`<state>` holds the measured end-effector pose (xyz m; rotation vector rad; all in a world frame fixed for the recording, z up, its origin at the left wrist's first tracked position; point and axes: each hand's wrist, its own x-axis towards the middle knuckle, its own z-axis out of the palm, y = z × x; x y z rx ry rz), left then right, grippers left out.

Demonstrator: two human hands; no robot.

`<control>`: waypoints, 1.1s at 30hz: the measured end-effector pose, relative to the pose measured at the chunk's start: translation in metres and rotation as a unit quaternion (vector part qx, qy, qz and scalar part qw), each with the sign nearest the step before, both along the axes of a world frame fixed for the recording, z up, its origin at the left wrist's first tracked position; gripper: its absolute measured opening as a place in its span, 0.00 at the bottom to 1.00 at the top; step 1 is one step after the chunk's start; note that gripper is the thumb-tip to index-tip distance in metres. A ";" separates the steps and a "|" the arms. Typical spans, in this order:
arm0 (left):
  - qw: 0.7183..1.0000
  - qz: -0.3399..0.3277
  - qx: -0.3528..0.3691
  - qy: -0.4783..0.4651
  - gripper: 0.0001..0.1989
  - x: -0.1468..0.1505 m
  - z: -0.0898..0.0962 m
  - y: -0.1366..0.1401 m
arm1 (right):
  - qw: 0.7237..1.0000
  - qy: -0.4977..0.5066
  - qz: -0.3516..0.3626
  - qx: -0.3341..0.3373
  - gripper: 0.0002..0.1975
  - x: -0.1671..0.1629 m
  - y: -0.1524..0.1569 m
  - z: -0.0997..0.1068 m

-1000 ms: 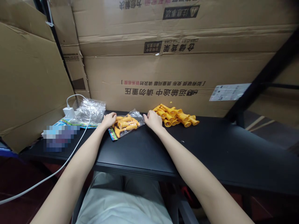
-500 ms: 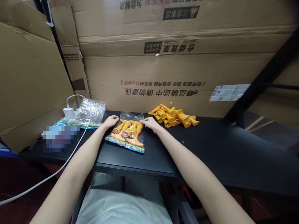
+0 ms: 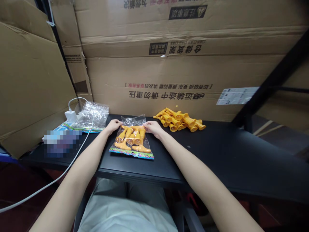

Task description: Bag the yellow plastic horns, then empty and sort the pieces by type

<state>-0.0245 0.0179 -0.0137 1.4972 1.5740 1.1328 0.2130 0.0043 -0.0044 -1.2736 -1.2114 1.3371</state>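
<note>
A clear plastic bag (image 3: 132, 121) lies on the black table in front of me, its blue patterned header strip toward me. Inside it are several yellow-orange plastic pieces (image 3: 131, 135) with flared cup ends and T-shaped ends. My left hand (image 3: 113, 126) pinches the bag's far left edge between thumb and fingers. At the right edge, near the upper corner, my right hand (image 3: 153, 128) is closed on the plastic as well. More of the same yellow pieces (image 3: 178, 120) lie in a loose pile beyond my right hand.
Flattened clear bags (image 3: 93, 116) lie at the left, beside a white charger plug (image 3: 70, 115) whose cable (image 3: 79, 154) runs over the table edge. A blurred-out package (image 3: 61, 141) is nearby. Cardboard walls (image 3: 149, 71) stand behind and left; a black frame post (image 3: 272, 77) rises at the right.
The bag has turned slightly, so its header strip lies more level and its near right corner has shifted right. Its far edge has moved a little left. Both hands stay on it.
</note>
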 end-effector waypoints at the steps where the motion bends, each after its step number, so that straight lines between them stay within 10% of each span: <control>1: 1.000 0.007 -0.004 -0.003 0.10 -0.001 0.000 0.001 | 1.000 0.007 0.001 -0.011 0.09 0.001 0.000 0.000; 33: 0.981 -0.127 -0.037 -0.141 0.15 -0.023 0.000 0.004 | 0.991 0.085 0.105 0.007 0.07 0.026 0.016 -0.013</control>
